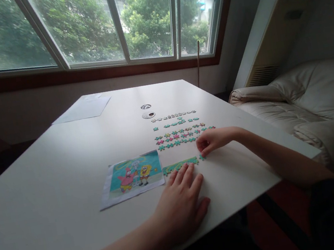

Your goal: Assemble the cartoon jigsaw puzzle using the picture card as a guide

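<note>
Puzzle strip [174, 167] runs left-to-right lengthwise; left hand [181, 201] lies spread; right hand [213, 139] pinches piece [202, 157].

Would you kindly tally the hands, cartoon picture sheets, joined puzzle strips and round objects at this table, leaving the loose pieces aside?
Left hand and right hand: 2
Cartoon picture sheet: 1
Joined puzzle strip: 1
Round objects: 2
Total: 6

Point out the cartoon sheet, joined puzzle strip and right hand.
Cartoon sheet [134, 176]: head view, middle of its printed picture.
Joined puzzle strip [176, 166]: head view, middle of its visible face.
Right hand [212, 139]: head view, back of the hand.
</note>
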The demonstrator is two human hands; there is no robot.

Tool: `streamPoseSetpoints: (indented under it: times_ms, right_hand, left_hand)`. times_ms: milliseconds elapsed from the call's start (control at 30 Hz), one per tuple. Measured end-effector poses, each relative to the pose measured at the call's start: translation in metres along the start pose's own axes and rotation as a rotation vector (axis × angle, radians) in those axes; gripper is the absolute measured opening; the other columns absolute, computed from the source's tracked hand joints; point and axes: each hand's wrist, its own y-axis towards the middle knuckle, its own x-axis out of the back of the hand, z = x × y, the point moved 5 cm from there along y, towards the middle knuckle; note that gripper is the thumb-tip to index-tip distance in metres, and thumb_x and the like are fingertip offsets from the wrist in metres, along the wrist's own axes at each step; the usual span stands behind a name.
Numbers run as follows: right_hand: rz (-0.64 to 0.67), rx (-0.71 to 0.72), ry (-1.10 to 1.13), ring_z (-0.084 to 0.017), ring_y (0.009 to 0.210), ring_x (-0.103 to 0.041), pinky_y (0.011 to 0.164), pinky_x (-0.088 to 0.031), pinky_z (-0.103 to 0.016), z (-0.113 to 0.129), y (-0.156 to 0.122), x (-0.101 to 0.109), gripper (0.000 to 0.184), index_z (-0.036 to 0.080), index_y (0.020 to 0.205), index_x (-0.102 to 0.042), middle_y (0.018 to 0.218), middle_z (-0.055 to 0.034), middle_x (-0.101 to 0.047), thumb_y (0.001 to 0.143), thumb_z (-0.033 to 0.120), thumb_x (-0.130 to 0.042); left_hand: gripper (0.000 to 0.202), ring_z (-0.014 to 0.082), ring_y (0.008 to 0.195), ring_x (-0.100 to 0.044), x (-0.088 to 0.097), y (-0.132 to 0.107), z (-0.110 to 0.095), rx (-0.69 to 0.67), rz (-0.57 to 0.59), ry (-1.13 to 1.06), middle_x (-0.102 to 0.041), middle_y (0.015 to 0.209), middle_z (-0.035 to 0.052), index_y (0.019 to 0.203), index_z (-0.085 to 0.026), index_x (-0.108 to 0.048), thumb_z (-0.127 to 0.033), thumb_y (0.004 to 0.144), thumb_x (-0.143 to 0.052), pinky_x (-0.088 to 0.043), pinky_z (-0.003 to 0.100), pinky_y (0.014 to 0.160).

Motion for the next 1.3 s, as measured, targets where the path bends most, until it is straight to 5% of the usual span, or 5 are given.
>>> streamPoseSetpoints:
  times_ms: [700,1067,1300]
  right_hand:
    - [0.010,0.013,0.021,-0.009,0.061,-0.047,0.054,-0.036,-0.020,-0.004,-0.001,0.003,0.028,0.011,0.079,-0.060,0.067,-0.0007,-0.056,0.076,0.039,-0.059]
    - [-0.301,-0.168,0.029,-0.010,0.060,-0.049,0.056,-0.037,-0.022,-0.074,0.001,0.077,0.044,0.010,0.086,-0.063,0.070,-0.0032,-0.060,0.070,0.050,-0.058]
    - [-0.411,-0.292,-0.150,-0.014,0.071,-0.057,0.064,-0.042,-0.023,-0.103,0.022,0.100,0.032,0.012,0.092,-0.067,0.085,-0.0083,-0.067,0.071,0.035,-0.062]
  left_hand:
    - [0.040,0.0321,0.130,-0.028,0.000,0.000,0.000,-0.004,-0.008,0.003,-0.034,0.141,0.0145,0.120,-0.018,-0.046,-0.040,0.087,-0.043,-0.026,0.051,0.104]
    - [0.040,0.0312,0.130,-0.028,0.001,-0.001,-0.001,0.007,-0.011,-0.006,-0.034,0.141,0.0137,0.120,-0.019,-0.046,-0.042,0.087,-0.042,-0.026,0.051,0.104]
    - [0.041,0.0318,0.130,-0.027,-0.001,-0.002,0.000,-0.003,-0.029,-0.002,-0.034,0.141,0.0140,0.121,-0.018,-0.045,-0.042,0.088,-0.041,-0.025,0.051,0.104]
